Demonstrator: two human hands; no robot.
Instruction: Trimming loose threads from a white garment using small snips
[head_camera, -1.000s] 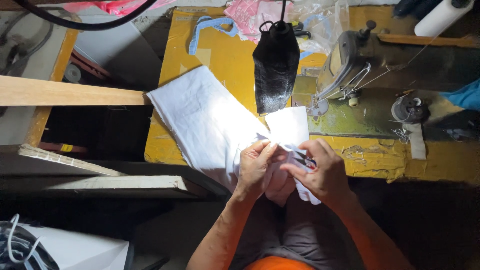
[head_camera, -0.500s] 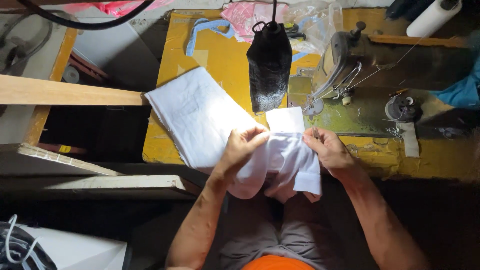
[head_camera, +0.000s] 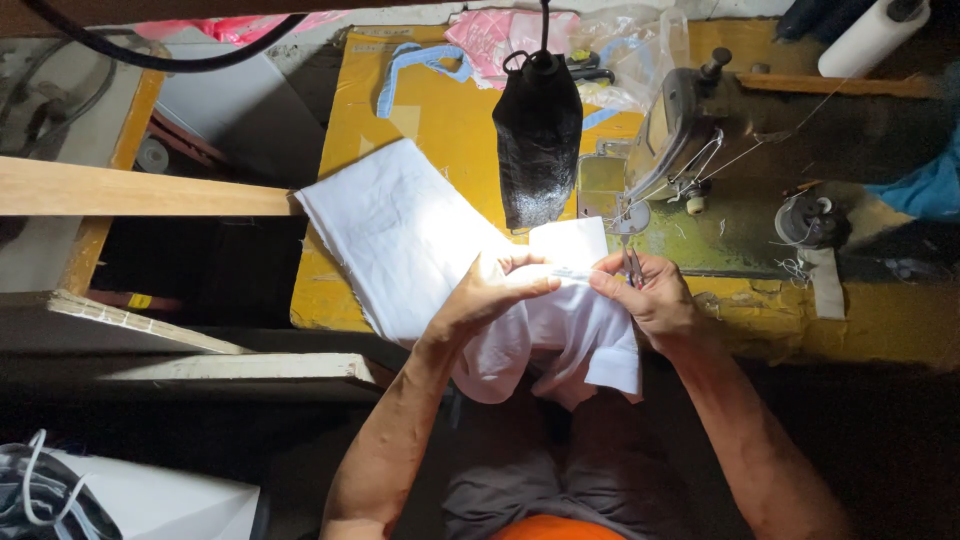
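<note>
With the white fabric piece (head_camera: 560, 320) draped off the yellow table's (head_camera: 440, 130) near edge just in front of the sewing machine (head_camera: 690, 130), left hand (head_camera: 490, 295) and right hand (head_camera: 655, 300) both pinch its top hem, best kept taut and level

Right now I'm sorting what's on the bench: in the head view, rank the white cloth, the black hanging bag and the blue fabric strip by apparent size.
1. white cloth
2. black hanging bag, though it hangs nearer the camera
3. blue fabric strip
</note>
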